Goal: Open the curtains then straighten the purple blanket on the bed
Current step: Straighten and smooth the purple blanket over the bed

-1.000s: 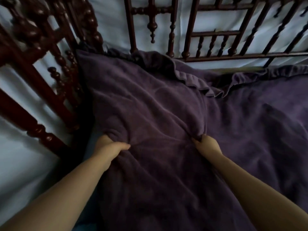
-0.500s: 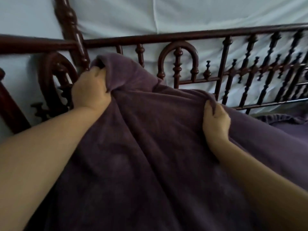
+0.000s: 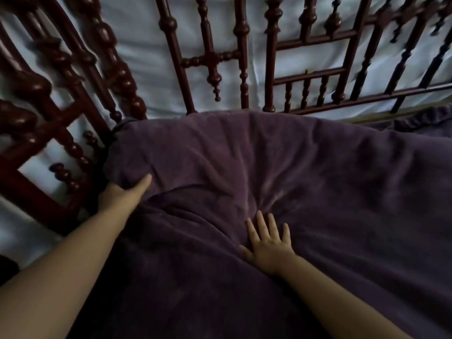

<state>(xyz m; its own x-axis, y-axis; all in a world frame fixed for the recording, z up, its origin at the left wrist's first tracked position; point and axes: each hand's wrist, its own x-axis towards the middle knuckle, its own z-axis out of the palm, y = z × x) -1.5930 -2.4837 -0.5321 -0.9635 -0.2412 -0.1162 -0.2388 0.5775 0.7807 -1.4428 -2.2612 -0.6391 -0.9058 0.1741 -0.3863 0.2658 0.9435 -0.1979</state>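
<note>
The purple blanket (image 3: 281, 167) covers the bed from its far left corner across to the right, with soft creases running toward the middle. My left hand (image 3: 122, 195) is at the blanket's left edge near the corner, thumb on top and fingers tucked under the fabric. My right hand (image 3: 267, 243) lies flat on the blanket with its fingers spread, holding nothing. The light curtain (image 3: 144, 47) hangs behind the bed rails.
A dark carved wooden bed frame (image 3: 210, 57) with turned spindles runs along the far side and the left side (image 3: 49, 99) of the bed. A ruffled purple edge (image 3: 420, 118) shows at the far right by the rail.
Both hands had lifted the blanket's edge up toward the rails. The blanket now lies down in the corner; my right hand has let go and rests flat, and my left hand sits low at the edge.
</note>
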